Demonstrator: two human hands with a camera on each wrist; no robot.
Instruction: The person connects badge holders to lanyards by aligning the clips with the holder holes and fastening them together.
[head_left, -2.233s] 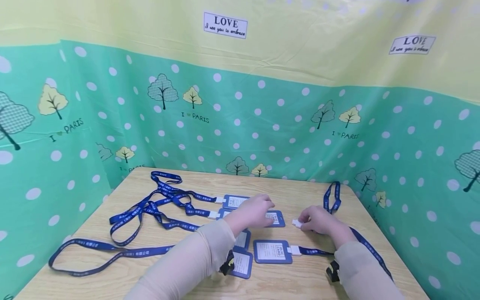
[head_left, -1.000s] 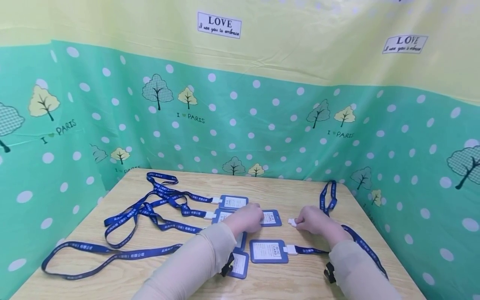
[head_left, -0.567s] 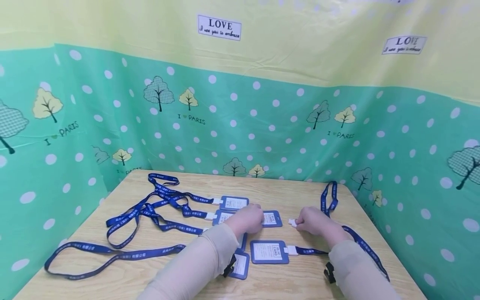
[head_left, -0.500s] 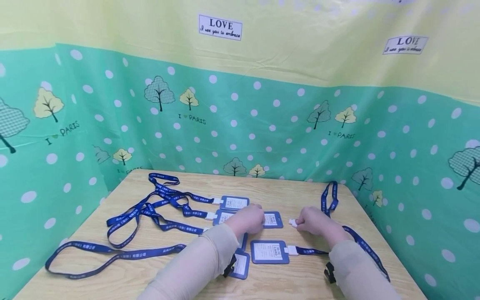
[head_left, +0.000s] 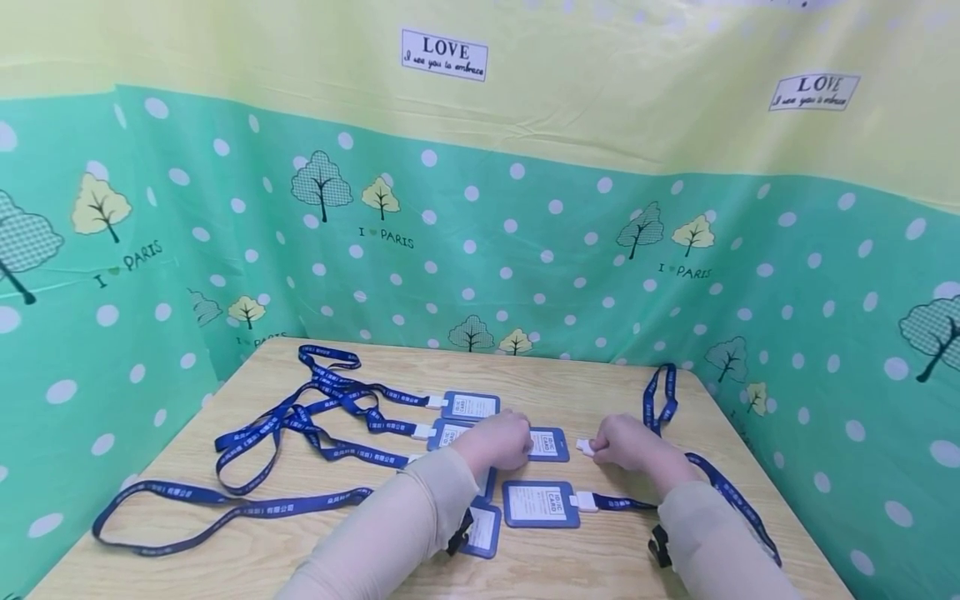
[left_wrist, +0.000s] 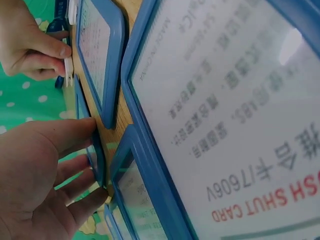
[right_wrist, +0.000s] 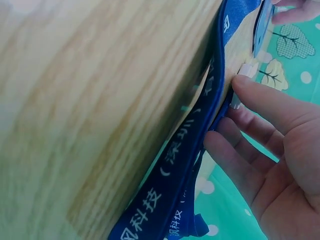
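Note:
My left hand point(head_left: 501, 440) pinches the left end of a blue badge holder point(head_left: 550, 444) with a white ID card in it, thumb on one side and fingertips on the other in the left wrist view. This holder has no strap on its slotted right end. Just to its right, my right hand point(head_left: 628, 442) pinches the white clip point(head_left: 584, 447) of a navy lanyard point(right_wrist: 165, 160) between thumb and fingers. A small gap separates clip and holder. The lanyard runs back beneath the right hand and forearm.
Several badge holders with navy lanyards point(head_left: 262, 507) attached lie to the left, partly under the left forearm. Another joined badge holder point(head_left: 542, 504) lies in front, its strap running right under the right forearm. A patterned curtain point(head_left: 517, 250) stands behind the wooden table point(head_left: 592, 554).
My left fingers, spread over the badge holder 2.2 s ago, have closed on its left end. The holder has shifted slightly to the right; the right hand keeps its pinch on the clip.

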